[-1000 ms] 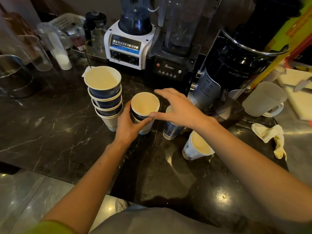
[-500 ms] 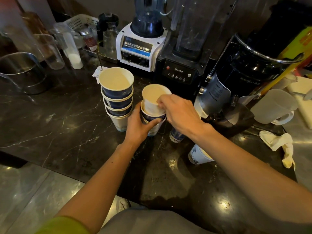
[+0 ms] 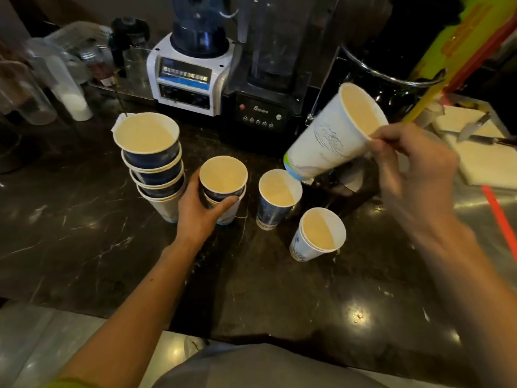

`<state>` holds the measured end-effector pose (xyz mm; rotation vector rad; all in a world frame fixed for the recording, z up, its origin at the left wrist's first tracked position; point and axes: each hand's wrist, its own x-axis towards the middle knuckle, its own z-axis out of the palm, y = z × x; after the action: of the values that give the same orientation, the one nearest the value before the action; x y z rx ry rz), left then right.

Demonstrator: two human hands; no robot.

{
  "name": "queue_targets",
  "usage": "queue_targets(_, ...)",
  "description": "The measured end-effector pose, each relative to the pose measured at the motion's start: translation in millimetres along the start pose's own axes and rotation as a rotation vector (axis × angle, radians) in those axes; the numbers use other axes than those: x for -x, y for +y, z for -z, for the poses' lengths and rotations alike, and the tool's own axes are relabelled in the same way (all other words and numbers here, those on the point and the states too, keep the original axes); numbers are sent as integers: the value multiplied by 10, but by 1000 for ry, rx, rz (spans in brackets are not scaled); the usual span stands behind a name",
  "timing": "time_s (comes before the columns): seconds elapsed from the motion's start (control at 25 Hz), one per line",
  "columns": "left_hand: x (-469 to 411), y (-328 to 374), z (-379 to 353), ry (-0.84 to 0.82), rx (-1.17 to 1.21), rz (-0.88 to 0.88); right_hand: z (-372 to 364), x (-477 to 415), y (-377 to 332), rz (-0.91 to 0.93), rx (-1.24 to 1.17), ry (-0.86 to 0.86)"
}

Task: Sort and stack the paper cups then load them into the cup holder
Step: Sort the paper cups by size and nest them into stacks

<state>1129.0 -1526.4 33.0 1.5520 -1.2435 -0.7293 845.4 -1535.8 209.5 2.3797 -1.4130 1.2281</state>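
Observation:
A stack of several dark blue and white paper cups (image 3: pixel 152 163) stands at the left of the dark counter. Beside it my left hand (image 3: pixel 200 212) grips a short stack of two cups (image 3: pixel 223 183). A single tall blue cup (image 3: pixel 275 200) stands to its right, and a white cup stack (image 3: pixel 314 236) sits nearer me. My right hand (image 3: pixel 408 163) pinches the rim of a tall white cup (image 3: pixel 331 135), held tilted in the air above the blue cup. No cup holder is in view.
Two blenders (image 3: pixel 193 71) and a black machine (image 3: pixel 377 79) line the back of the marble counter (image 3: pixel 84 219). Glass jars and a white basket (image 3: pixel 70 40) crowd the far left. A white board with a knife (image 3: pixel 481 152) lies at the right.
My right hand has left the small stack and moved right and up, lifting a tall white cup by its rim. The left hand stays on the short stack.

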Motion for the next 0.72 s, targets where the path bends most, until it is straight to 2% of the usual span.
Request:
queue_targets(0.16, 11, -19, 23, 4, 6, 23, 131, 402, 181, 8, 57, -87)
queue_targets(0.32, 28, -8, 9, -36, 39, 83, 105, 691, 302, 62, 71, -250)
queue_targets(0.4, 44, -3, 6, -43, 38, 100, 25, 786, 284, 76, 96, -378)
queue_targets(0.6, 128, -14, 28, -51, 38, 118, -314, 1017, 308, 17, 126, -832)
queue_targets(0.64, 160, -23, 30, -68, 41, 122, -323, 1017, 305, -5, 130, -871)
queue_targets(0.72, 249, -70, 84, -63, 32, 130, -370, 899, 212, 3, 102, -790)
